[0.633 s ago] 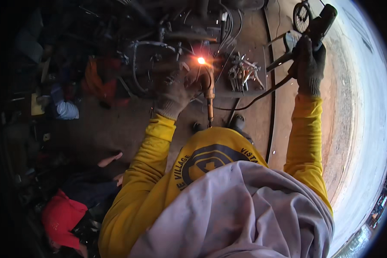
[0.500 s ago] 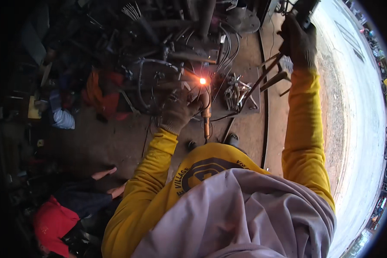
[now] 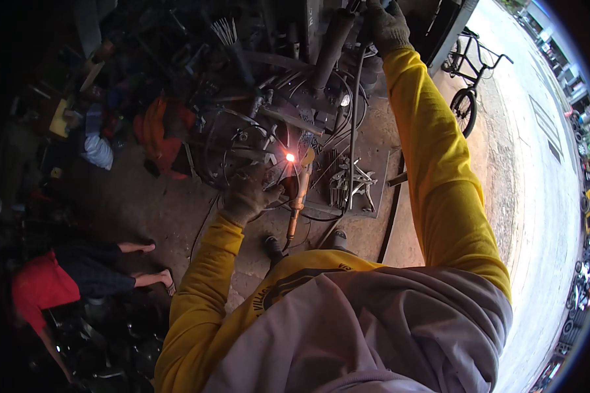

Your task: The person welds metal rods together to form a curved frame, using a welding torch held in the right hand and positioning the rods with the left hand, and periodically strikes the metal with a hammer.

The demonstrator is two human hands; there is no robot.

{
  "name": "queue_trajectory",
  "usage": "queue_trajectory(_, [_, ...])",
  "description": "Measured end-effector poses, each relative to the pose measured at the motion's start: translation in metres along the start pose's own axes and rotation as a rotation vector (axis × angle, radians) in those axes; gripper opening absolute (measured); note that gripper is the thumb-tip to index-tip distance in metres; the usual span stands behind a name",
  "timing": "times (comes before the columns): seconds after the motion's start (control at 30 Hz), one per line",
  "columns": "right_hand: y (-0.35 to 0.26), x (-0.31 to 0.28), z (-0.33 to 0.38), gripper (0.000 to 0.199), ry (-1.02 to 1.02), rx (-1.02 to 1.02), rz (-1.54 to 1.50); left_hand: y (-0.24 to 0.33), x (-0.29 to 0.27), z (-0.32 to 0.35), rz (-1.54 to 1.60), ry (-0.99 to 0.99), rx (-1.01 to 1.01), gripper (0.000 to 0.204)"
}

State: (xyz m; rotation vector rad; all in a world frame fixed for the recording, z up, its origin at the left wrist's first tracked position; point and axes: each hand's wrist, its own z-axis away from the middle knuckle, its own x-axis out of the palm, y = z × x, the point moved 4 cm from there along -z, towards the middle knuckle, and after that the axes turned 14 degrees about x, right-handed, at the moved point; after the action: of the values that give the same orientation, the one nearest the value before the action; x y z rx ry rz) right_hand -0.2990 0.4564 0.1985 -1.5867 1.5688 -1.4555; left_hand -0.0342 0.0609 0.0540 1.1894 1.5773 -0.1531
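Observation:
My left hand (image 3: 248,193) wears a dull knitted work glove. It is beside a bright orange-red glow (image 3: 290,158), its fingers curled in shadow and its thumb toward the grinder; what they close on is hidden. An orange-bodied angle grinder (image 3: 299,190) lies just right of it, tail toward me. Stretched to the top edge, my right hand (image 3: 388,27), also gloved, is closed round something dark that the frame cuts off. A long dark rod (image 3: 356,118) runs down from beside that fist to the worktable (image 3: 378,177).
Several pliers (image 3: 357,182) lie on the worktable, among cables and metal bars. A thick dark pipe (image 3: 332,52) stands behind. Orange-red cloth (image 3: 164,134) is to the left. A person in a red shirt (image 3: 44,285) is low left. A bicycle (image 3: 469,82) is by the pale road.
My right hand has moved left and up, with the dark rod swinging more upright. My view has shifted, bringing the bicycle into sight. My left hand remains beside the glow.

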Motion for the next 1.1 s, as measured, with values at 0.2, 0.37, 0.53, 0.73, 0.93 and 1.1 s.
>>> queue_trajectory(0.2, [0.053,-0.003,0.035,0.06,0.021,0.07,0.398,-0.015,-0.002,0.027,-0.391,-0.155,0.252,0.054])
queue_trajectory(0.37, [0.04,0.006,0.056,0.047,-0.135,0.08,0.639,0.006,-0.009,0.016,0.093,-0.21,-0.209,0.048])
queue_trajectory(0.53, [-0.025,0.036,0.117,0.044,0.024,0.288,0.935,0.001,-0.002,0.047,1.595,0.406,-0.415,0.051])
queue_trajectory(0.73, [0.042,-0.011,0.17,0.036,0.037,-0.233,0.389,0.055,-0.036,0.06,0.864,0.412,-0.464,0.045])
queue_trajectory(0.93, [0.129,0.06,0.226,0.072,-0.486,0.208,1.299,0.12,-0.075,0.111,-0.15,0.177,-0.277,0.034])
queue_trajectory(1.1, [0.202,0.083,0.216,0.074,-0.874,0.412,1.512,0.119,-0.057,0.185,0.077,0.348,-0.538,0.037])
